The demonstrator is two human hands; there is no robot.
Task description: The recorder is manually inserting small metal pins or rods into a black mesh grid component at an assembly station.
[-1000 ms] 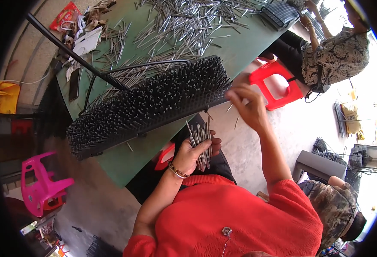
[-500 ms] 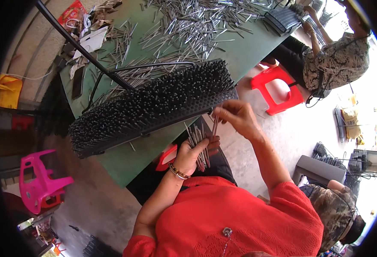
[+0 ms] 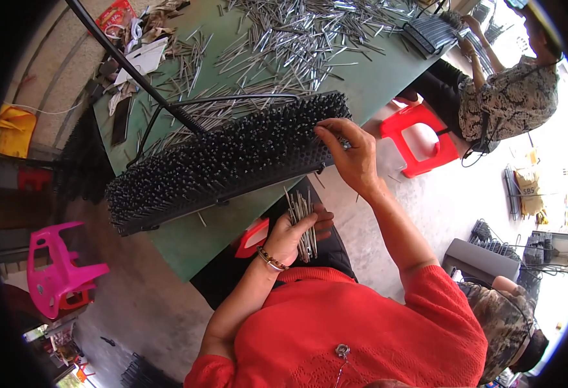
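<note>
My left hand, with a bracelet on its wrist, grips a bundle of thin metal rods low in front of my body. My right hand is at the right end of a long black block. Its thumb and fingers are pinched together above the holes there, and what is between them is too small to make out. Dark upright rods with shiny tips stand densely over most of the block, like bristles. Along its near right edge a strip of bare holes shows. The block lies slantwise across the green table.
Loose metal rods lie heaped across the green table. A black bar frame rises behind the block. A phone and rags lie at left. Red and pink stools stand on the floor. Another person works at far right.
My right hand has moved up and away from the bundle to the block's right end. My left hand still holds the rods in nearly the same place.
</note>
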